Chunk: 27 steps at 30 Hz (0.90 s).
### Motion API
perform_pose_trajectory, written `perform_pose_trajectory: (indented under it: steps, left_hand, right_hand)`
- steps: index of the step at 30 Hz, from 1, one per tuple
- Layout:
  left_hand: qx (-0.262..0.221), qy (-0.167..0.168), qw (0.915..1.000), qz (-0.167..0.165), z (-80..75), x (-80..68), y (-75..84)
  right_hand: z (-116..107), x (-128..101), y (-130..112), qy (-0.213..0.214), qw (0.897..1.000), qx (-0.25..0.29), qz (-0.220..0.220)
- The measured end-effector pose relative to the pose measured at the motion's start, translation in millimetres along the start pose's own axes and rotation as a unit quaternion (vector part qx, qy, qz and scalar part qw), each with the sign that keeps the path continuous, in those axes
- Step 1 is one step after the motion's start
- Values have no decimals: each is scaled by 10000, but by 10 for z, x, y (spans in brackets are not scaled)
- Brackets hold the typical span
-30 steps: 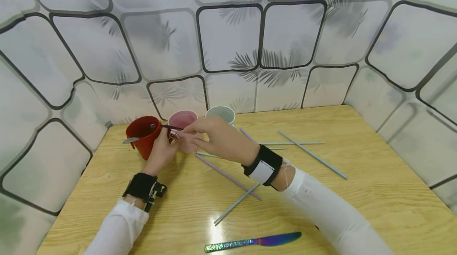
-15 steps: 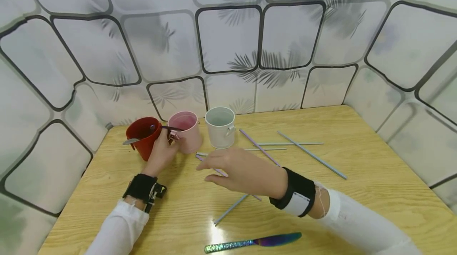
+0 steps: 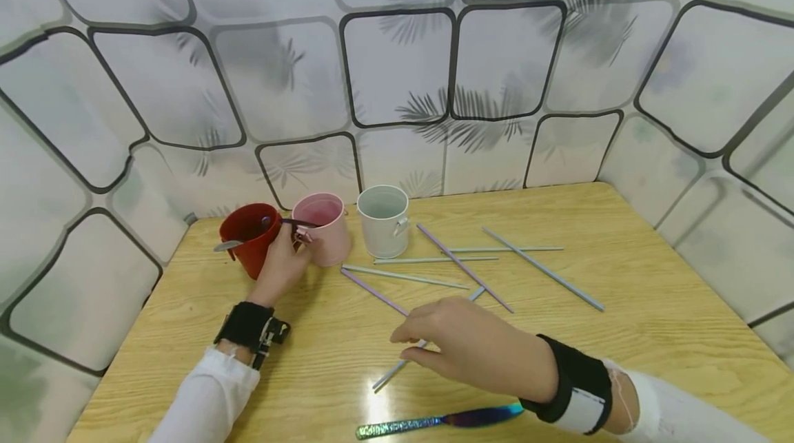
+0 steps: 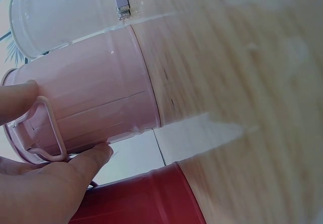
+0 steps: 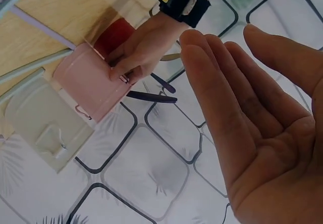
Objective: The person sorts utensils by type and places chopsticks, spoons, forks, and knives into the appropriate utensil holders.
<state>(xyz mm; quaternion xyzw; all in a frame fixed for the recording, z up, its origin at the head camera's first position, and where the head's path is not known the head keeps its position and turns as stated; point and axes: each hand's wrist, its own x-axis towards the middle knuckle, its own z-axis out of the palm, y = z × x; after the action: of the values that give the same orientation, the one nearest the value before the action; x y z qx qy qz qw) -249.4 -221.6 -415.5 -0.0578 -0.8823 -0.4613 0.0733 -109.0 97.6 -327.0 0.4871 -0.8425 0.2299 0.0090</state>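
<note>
My left hand (image 3: 296, 242) stays between the red cup (image 3: 243, 244) and the pink cup (image 3: 325, 229) and grips the pink cup at its handle. In the left wrist view a thumb (image 4: 93, 158) and a finger press the pink cup (image 4: 96, 98) around that handle. A dark utensil (image 3: 291, 222) lies across the pink cup's rim, and a spoon (image 3: 227, 244) sticks out of the red cup. My right hand (image 3: 406, 345) hovers open and empty, just over a grey straw (image 3: 397, 368) near the front. In the right wrist view its fingers (image 5: 222, 77) are straight.
A white cup (image 3: 383, 221) stands right of the pink one. Several grey and purple straws (image 3: 460, 265) lie scattered over the wooden table (image 3: 651, 319). An iridescent knife (image 3: 434, 420) lies at the front edge. Patterned walls close in the back and sides.
My right hand has left the pink cup and drawn back toward the front of the table, above the straws. The left hand has kept its hold.
</note>
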Motion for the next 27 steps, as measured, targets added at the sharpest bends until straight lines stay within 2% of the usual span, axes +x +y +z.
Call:
perform_pose_trajectory:
  steps: [7, 14, 17, 22, 27]
  left_hand:
    - [23, -16, 10000, 14, 13, 7, 7]
    - [3, 26, 10000, -13, 11, -2, -4]
    - [0, 27, 10000, -22, 12, 2, -23]
    - [11, 11, 10000, -7, 16, 8, -23]
    - [-1, 17, 10000, 6, 15, 8, -11]
  right_hand:
    - [118, -174, 24, -165, 9997, 143, 142]
    - [348, -188, 24, -777, 9958, 324, 357]
    - [449, -193, 22, -941, 9953, 92, 204]
    - [588, -202, 19, -878, 9954, -368, -131]
    - [670, -211, 24, -1210, 9925, -1, 178]
